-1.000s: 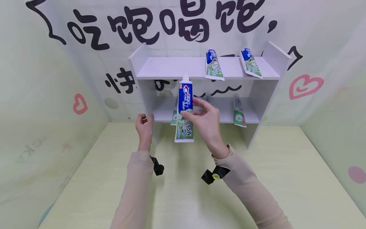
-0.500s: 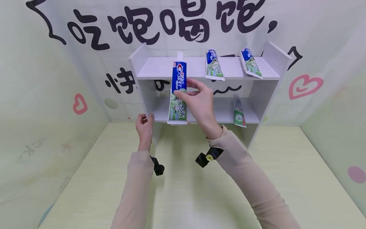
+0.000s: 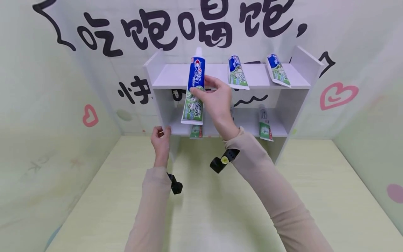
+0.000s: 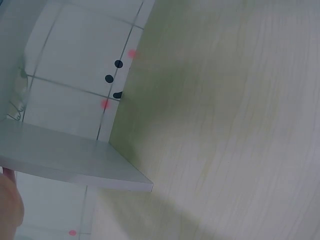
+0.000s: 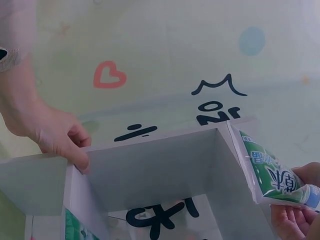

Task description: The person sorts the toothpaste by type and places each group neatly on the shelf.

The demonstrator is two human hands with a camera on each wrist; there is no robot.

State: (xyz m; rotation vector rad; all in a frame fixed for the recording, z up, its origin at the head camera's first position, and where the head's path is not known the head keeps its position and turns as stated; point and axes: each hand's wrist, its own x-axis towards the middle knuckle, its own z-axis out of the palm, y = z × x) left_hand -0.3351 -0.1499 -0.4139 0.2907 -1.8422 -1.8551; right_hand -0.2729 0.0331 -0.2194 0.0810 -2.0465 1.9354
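My right hand [image 3: 218,101] pinches a blue and green Crest toothpaste tube [image 3: 196,75] between thumb and fingers, cap up. In the head view the tube overlaps the left part of the top board of a small white shelf [image 3: 176,75]. The right wrist view shows the green end of this tube [image 5: 274,176] close to the shelf's top corner. My left hand [image 3: 161,143] grips the shelf's left side panel, thumb and curled fingers at its edge. Two matching toothpaste tubes, one in the middle [image 3: 238,72] and one at the right [image 3: 278,70], lie on the top board.
Green toothpaste tubes lie on the lower board, one at the right [image 3: 265,123] and one at the left [image 3: 196,131], partly hidden behind the held tube. The shelf stands on a pale wood-grain table [image 3: 201,210], against a wall [image 3: 104,77] with black lettering.
My right hand has lifted the toothpaste tube from in front of the lower board to the top board's left part, slightly leftward. The left hand keeps its grip on the panel.
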